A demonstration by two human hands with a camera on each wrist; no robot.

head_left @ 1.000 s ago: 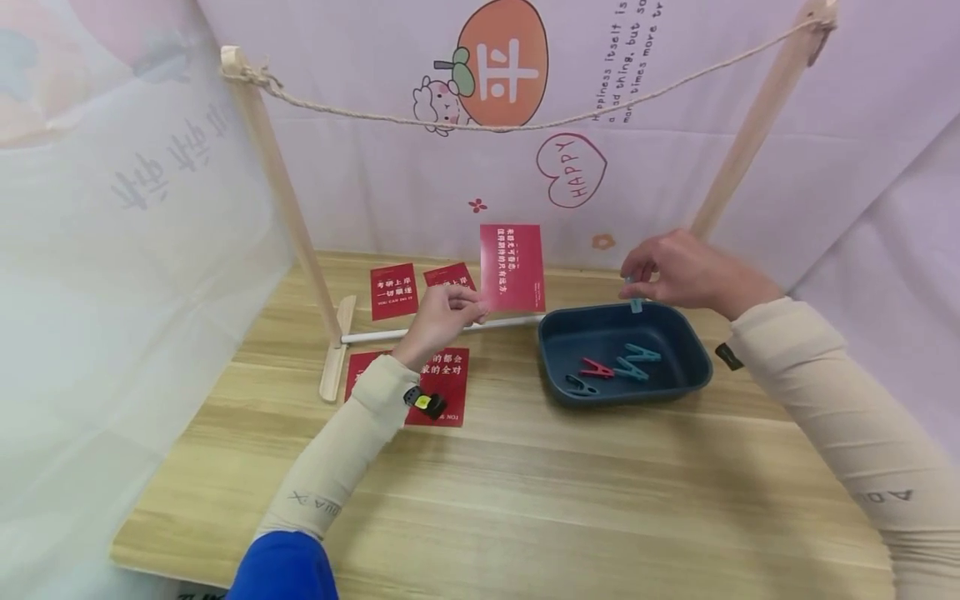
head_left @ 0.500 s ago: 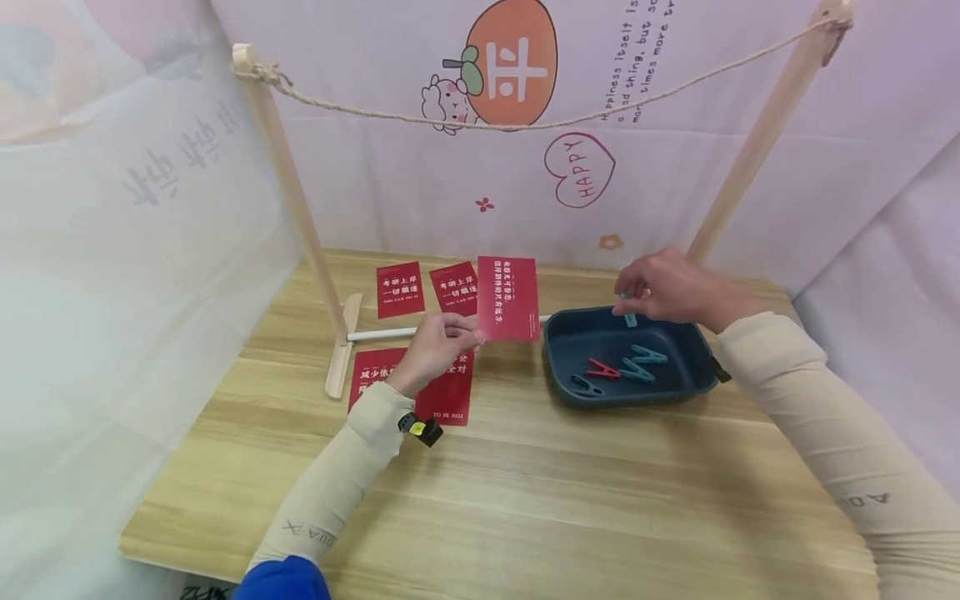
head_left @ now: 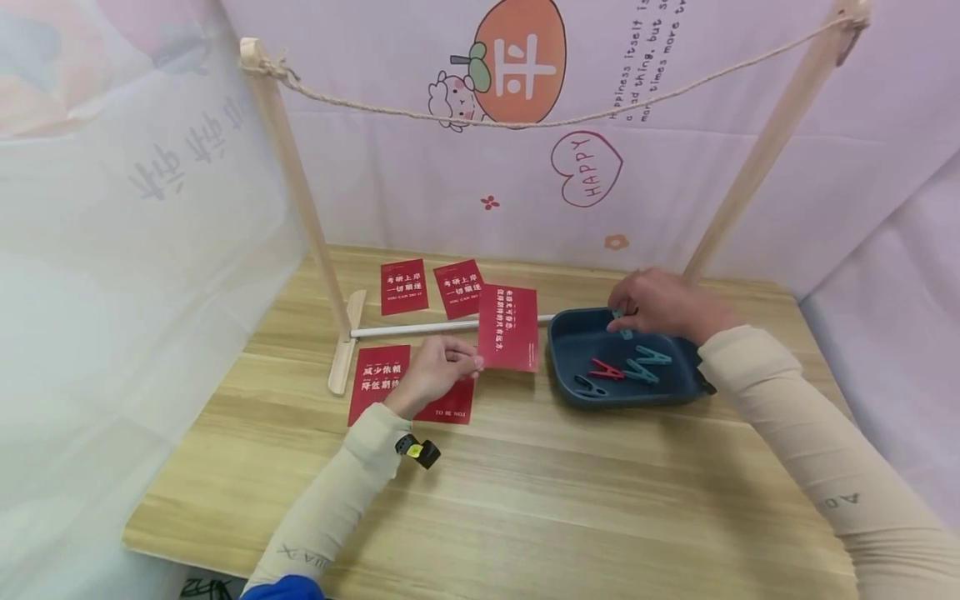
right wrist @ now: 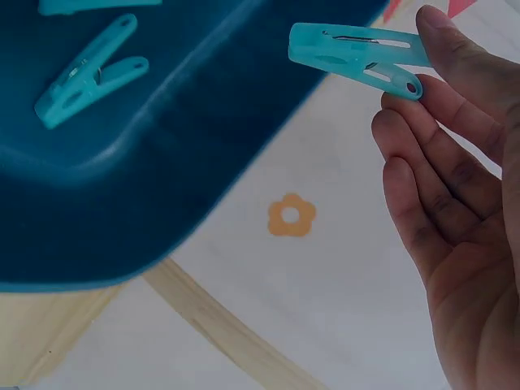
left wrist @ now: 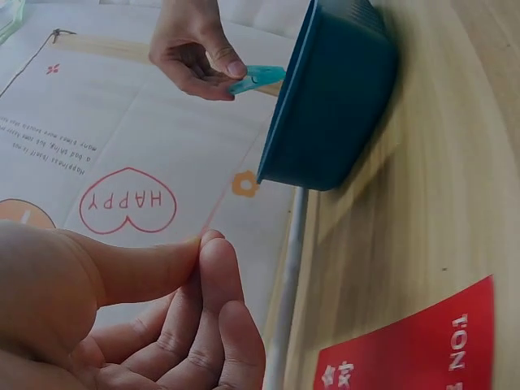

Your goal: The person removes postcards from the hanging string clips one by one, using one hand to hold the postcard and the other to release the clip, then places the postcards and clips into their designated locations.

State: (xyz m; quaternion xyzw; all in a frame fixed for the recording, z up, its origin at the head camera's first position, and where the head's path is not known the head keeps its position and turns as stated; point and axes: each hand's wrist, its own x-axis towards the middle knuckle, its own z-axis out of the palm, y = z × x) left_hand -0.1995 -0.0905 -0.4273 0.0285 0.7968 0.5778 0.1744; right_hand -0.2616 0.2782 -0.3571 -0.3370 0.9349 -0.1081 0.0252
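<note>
Between thumb and fingertips my left hand pinches a red card with white lettering by its left edge, raised over the table; the left wrist view shows that card only as a thin edge. My right hand pinches a turquoise clothespin by its handle ends, just above the blue basin. Inside the basin lie several clothespins, among them a red clothespin, a turquoise clothespin and a dark clothespin.
A twine line sags between two wooden posts. A white rod runs low between them, behind the basin. More red cards lie on the wooden table. A printed cloth hangs behind.
My left hand has lowered the red card towards the table. My right hand, with the turquoise clothespin, has also come lower over the basin. The head view has shifted slightly.
</note>
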